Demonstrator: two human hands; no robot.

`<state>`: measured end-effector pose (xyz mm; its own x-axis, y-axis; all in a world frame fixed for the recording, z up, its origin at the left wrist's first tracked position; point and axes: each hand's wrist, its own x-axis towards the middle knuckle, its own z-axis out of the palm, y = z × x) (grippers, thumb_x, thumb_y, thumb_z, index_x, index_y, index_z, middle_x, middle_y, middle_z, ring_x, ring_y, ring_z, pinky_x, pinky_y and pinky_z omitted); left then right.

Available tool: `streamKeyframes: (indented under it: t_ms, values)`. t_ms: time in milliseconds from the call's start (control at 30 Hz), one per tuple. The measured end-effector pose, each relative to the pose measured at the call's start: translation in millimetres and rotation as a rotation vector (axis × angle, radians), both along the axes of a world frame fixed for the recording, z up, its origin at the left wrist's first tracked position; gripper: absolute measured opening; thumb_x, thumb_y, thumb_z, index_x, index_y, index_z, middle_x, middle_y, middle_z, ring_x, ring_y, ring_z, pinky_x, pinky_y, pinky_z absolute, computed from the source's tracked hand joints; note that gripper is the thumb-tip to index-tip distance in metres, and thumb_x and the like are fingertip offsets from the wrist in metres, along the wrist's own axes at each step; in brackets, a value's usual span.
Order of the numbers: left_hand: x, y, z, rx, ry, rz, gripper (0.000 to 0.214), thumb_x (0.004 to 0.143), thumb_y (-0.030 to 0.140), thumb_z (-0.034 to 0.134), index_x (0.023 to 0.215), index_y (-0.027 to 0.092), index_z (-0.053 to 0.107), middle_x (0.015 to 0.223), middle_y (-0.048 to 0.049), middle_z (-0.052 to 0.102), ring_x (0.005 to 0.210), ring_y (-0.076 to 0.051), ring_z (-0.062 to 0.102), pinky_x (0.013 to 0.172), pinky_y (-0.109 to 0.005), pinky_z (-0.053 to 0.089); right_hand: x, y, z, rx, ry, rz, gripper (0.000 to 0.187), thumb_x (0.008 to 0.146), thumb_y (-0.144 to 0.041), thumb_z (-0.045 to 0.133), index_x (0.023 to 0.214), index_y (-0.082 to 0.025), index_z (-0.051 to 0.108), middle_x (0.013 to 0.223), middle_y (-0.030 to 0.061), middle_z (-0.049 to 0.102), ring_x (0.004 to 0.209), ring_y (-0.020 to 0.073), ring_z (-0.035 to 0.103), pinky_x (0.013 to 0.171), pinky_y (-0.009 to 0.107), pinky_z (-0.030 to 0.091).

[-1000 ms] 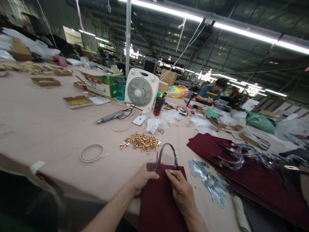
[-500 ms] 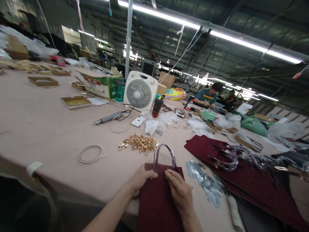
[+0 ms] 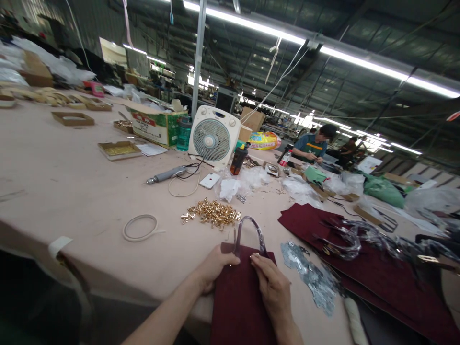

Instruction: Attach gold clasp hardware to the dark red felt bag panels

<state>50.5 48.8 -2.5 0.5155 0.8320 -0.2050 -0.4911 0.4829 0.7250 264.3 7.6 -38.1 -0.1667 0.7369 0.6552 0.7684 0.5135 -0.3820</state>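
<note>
A dark red bag panel [image 3: 240, 299] lies at the table's near edge and hangs over it toward me. Its plastic-wrapped handle [image 3: 249, 233] arches up from the top edge. My left hand [image 3: 214, 267] grips the panel's top left corner, thumb on top. My right hand [image 3: 273, 286] pinches the top edge at the handle's right base. A heap of gold metal fittings [image 3: 213, 213] lies just beyond the handle.
A pile of silver plates [image 3: 309, 277] lies right of the panel, with more red panels and wrapped handles [image 3: 359, 249] beyond. A white fan [image 3: 214, 137], a phone [image 3: 209, 180], a grey power tool [image 3: 167, 175] and a cord loop [image 3: 140, 227] lie further out. Another person [image 3: 312, 143] works at the far end.
Both hands keep their hold on the panel's top edge. The view has shifted slightly; nothing on the table has moved.
</note>
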Motion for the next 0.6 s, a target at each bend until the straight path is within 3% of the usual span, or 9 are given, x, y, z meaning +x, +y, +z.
streamKeyframes:
  t_ms: [167,367,600]
  values:
    - [0.5,0.1,1.1,-0.024,0.025,0.023,0.032,0.063,0.014,0.072,0.095,0.011,0.076,0.084,-0.0100,0.079,0.076,-0.022,0.072,0.074,-0.031,0.056,-7.8,0.7,2.7,0.012,0.021,-0.035,0.026,0.106,-0.021,0.056,0.121,-0.026,0.077,0.117,0.0036,0.079,0.106,0.0192,0.077,0.096,0.029,0.063]
    - [0.4,-0.8,4.7,-0.036,0.019,0.039,0.029,0.061,0.015,0.073,0.090,0.011,0.076,0.082,-0.0089,0.078,0.073,-0.021,0.071,0.074,-0.032,0.056,-11.2,1.3,1.6,0.072,-0.107,-0.087,0.028,0.106,-0.019,0.055,0.122,-0.025,0.077,0.116,0.0046,0.079,0.103,0.0192,0.078,0.091,0.026,0.063]
    - [3.2,-0.1,2.0,-0.021,0.086,0.059,0.024,0.060,0.013,0.072,0.084,0.011,0.075,0.078,-0.0075,0.077,0.069,-0.018,0.068,0.068,-0.028,0.053,-1.3,-5.9,-2.6,0.048,-0.221,-0.048,0.039,0.106,-0.013,0.046,0.134,-0.025,0.072,0.130,0.0043,0.075,0.113,0.0183,0.075,0.099,0.027,0.060]
